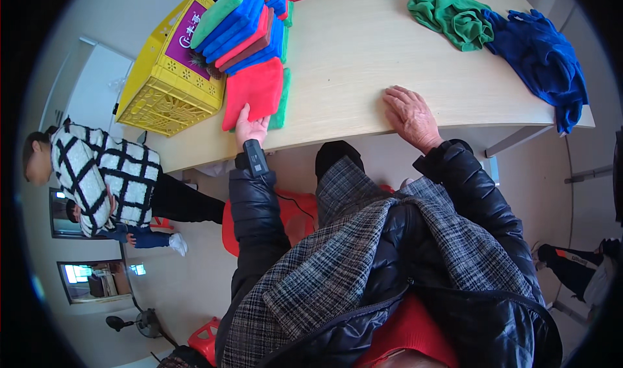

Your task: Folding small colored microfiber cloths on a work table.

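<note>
My left hand is at the table's near edge, closed on the lower edge of a red folded cloth. Its thumb lies on top of the cloth, and the other fingers are partly hidden under it. A green folded cloth shows beneath the red one. Just beyond, a leaning row of folded blue, red, brown and green cloths rests against a yellow crate. My right hand lies palm down on the table near its front edge, fingers stretched out, holding nothing.
The yellow plastic crate stands at the table's left. On the pale wooden table, a crumpled green cloth and a blue cloth lie at the right. A person in a checked jacket stands at left, near a red stool.
</note>
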`<state>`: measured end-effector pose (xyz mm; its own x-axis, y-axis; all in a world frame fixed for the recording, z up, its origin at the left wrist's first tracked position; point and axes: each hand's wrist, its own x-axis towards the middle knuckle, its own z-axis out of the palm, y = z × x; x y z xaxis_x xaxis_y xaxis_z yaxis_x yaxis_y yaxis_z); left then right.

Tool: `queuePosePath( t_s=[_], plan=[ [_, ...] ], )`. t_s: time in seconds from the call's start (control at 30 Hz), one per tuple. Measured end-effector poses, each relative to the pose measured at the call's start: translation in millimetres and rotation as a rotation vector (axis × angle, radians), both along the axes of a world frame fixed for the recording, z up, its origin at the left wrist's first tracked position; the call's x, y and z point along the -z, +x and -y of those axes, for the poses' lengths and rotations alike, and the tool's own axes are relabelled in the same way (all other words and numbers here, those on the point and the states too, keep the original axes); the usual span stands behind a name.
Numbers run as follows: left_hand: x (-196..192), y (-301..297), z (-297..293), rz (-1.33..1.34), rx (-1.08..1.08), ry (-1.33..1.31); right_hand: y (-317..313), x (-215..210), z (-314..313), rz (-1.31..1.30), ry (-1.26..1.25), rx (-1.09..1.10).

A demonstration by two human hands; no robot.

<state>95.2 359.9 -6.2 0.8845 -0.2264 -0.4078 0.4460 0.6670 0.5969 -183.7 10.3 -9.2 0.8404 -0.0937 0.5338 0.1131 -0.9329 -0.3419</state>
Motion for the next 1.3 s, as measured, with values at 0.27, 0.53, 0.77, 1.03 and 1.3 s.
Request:
queuePosePath(
  t_s=[0.27,0.53,0.77,1.03,1.3],
  plan=[
    [-0.5,-0.7,-11.5,0.010,0.076,-0.022,0.8,1.8,-1.4,-0.033,-0.002,0.023],
    [-2.2,-13.7,-0.9,0.013,0.147,-0.018,-4.9,7.6,7.1,0.017,-0.009,0.052],
    [-22.4,-49.0,-18.4,0.057,0.426,0.538,0.4,-4.5,52.2,0.015,0.152,-0.096],
    [-17.2,-115.6,-9.2,0.284,0.530,0.550,31.4,-50.5,227.2,-0.149,0.226,0.714],
    [-29.4,-171.6,48.6,0.379,0.682,0.707,66.9,-17.5,286.4,-0.264,-0.220,0.716]
  ],
)
